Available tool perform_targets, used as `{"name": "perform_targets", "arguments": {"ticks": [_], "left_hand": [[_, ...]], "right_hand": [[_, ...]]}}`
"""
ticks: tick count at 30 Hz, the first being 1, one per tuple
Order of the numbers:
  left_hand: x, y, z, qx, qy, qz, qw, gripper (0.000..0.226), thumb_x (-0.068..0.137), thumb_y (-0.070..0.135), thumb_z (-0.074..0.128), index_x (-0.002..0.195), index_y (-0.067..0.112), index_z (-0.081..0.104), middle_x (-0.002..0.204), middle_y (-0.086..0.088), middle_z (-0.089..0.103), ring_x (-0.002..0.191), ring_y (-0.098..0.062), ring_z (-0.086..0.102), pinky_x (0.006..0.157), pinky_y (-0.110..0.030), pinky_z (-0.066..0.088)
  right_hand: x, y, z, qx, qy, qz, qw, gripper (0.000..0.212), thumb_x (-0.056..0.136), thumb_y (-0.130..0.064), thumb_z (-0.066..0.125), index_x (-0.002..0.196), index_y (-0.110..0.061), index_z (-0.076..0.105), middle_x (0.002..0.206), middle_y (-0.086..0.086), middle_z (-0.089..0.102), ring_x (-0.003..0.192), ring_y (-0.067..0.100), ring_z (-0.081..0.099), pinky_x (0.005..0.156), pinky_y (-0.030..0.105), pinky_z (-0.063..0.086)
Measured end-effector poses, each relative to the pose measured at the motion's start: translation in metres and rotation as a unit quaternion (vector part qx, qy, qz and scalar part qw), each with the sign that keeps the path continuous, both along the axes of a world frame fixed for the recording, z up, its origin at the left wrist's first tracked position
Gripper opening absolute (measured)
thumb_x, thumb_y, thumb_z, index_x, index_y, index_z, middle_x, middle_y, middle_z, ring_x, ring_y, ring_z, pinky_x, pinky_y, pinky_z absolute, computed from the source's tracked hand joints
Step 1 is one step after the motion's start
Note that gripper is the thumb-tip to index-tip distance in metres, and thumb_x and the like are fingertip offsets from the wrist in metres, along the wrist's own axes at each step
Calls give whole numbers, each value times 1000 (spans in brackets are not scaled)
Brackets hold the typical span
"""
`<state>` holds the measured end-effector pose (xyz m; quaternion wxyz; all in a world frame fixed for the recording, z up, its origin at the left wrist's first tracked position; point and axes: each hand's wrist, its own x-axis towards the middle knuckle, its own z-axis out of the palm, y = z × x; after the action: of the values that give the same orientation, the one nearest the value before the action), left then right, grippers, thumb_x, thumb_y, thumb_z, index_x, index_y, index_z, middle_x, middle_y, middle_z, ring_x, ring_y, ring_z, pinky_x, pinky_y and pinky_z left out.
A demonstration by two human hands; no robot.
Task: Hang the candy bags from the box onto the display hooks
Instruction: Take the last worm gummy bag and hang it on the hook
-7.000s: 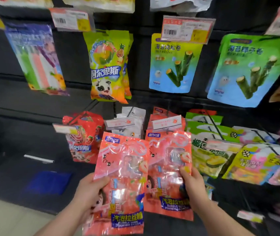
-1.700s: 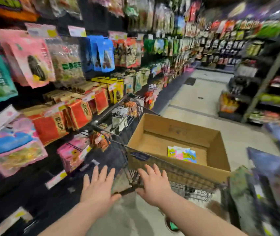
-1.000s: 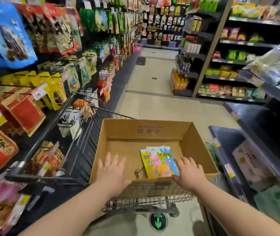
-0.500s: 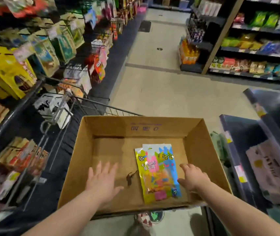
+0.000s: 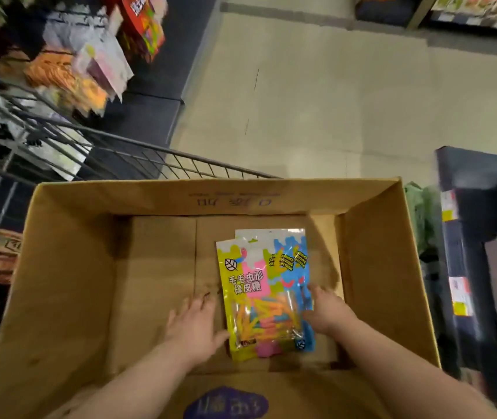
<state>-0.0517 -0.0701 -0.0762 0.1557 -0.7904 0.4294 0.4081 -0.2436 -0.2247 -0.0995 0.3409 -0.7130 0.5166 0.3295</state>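
Observation:
Two overlapping candy bags (image 5: 263, 294), yellow, pink and blue with orange sweets showing through a window, lie flat on the floor of the open cardboard box (image 5: 68, 267). Both of my hands are down inside the box. My left hand (image 5: 194, 325) rests palm down on the cardboard, its thumb touching the bags' left edge. My right hand (image 5: 327, 309) sits at the bags' right edge with its fingers spread against them. Neither hand has lifted a bag. The display hooks with hanging packets (image 5: 102, 62) are at the upper left, blurred.
The box sits in a wire shopping cart (image 5: 68, 140) in a shop aisle. Dark shelving (image 5: 483, 243) with price labels stands close on the right. A beige tiled floor (image 5: 316, 86) stretches ahead of the cart.
My view has tilted down onto the box. Both hands have moved deeper into it and closed in on the two sides of the candy bags.

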Motion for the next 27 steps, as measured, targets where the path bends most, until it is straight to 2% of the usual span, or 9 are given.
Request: {"name": "perform_targets", "arguments": {"ticks": [4,7,11,13,16,18,19,23,27], "left_hand": [[-8,-11,-37,5,67,82,994,86,91,49,54,154,19,5,163,-6,5,149,-25,13,120,-36,20],[-12,-21,-53,-12,108,215,971,87,88,47,62,153,13,16,159,-11,22,145,-27,26,115,-32,28],[-15,-33,-69,-27,160,438,884,99,68,41,76,149,11,28,144,-13,48,129,-32,49,106,-35,42],[-15,-33,-79,-25,174,500,848,88,66,37,77,142,15,39,136,-11,56,123,-33,53,103,-38,44],[-14,-32,-89,-40,195,531,824,51,55,34,77,102,24,63,108,-4,71,102,-27,65,96,-39,50],[-17,-33,-80,-47,231,532,813,19,73,18,77,84,27,65,87,2,71,91,-23,65,90,-33,49],[-17,-32,-79,-52,241,541,804,21,79,8,74,81,27,64,83,2,69,88,-23,65,88,-32,49],[-14,-21,-68,-76,269,583,763,21,81,0,72,89,18,65,95,-11,73,88,-27,68,90,-39,53],[-3,-4,-45,-113,295,610,726,26,79,0,73,98,13,61,91,-11,73,85,-28,69,84,-41,54]], "right_hand": [[-2,-4,-28,22,-31,-90,995,67,92,-39,53,148,-17,22,147,13,35,131,31,43,105,36,38],[-4,-4,-44,29,-67,-184,980,64,90,-33,58,145,-17,30,143,10,42,128,30,47,104,36,40],[-4,-5,-59,34,-103,-285,952,49,90,-25,60,136,-16,43,130,8,56,115,28,57,93,31,45],[-3,-8,-61,40,-108,-312,943,44,93,-22,55,135,-13,44,128,9,59,115,28,57,86,28,42],[-4,-10,-63,61,-119,-355,925,36,95,-21,52,129,-10,50,122,11,61,106,26,58,81,25,40],[-6,-8,-63,88,-127,-383,911,24,94,-22,55,116,-11,58,104,9,64,89,21,59,77,27,43],[-7,-6,-62,102,-136,-403,899,18,93,-22,57,107,-10,60,94,6,66,82,20,60,74,28,46],[-11,2,-54,155,-185,-440,865,16,90,-23,63,102,-12,64,93,6,72,83,21,69,64,28,53],[-4,9,-36,201,-241,-421,851,18,91,-18,61,106,-10,65,102,10,74,90,25,71,74,32,56]]}}
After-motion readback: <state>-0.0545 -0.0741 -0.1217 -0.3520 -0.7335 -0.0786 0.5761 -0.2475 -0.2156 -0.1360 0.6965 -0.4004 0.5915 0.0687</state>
